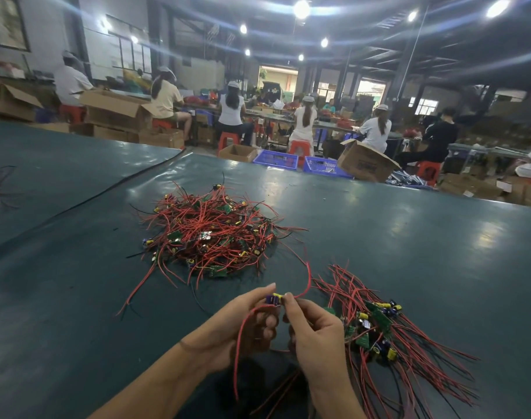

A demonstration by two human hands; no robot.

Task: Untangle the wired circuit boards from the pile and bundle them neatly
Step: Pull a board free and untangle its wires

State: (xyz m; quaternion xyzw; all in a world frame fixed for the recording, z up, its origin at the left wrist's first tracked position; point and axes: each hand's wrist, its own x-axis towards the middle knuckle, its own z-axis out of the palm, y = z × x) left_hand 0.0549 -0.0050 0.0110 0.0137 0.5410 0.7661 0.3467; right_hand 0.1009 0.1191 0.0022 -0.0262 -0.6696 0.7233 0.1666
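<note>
1. Snagging is the main risk. The left hand [246, 323] and right hand [317, 335] each pinch the same small circuit board [273, 298] at their fingertips. Its red wire [309, 269] arcs away beyond the right hand towards the tangled pile [209, 234], which lies ahead of both hands. If that wire is caught in there, a hard pull may drag other boards along or strain the solder joint.
2. A second lead [239, 343] loops down below the left hand, past the wrist. It could hook on a finger or cross the first wire as the board is turned.
3. The sorted bundle [379, 328] lies just right of the right hand, with its wires fanned loosely. Dropping the board across it carelessly would knot things again.
4. A fingertip pinch on such a small part could slip and drop it onto the table [409, 237].
</note>
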